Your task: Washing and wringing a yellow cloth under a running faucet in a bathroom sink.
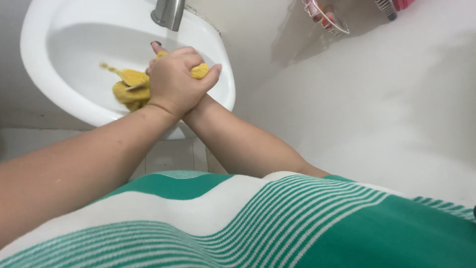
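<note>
- Left hand [171, 82], upper centre, fingers curled tight around yellow cloth [130, 89], as if wringing.
- Right hand [208, 74] lies mostly hidden beneath; its fingers apparently grip the cloth too.
- Cloth hangs over the sink [54, 74], under the tap [168, 14], so drips fall in.

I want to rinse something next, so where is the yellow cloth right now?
In the head view, upper left: the yellow cloth is squeezed between both hands, left hand on top, over the white sink, just below the faucet.
</note>
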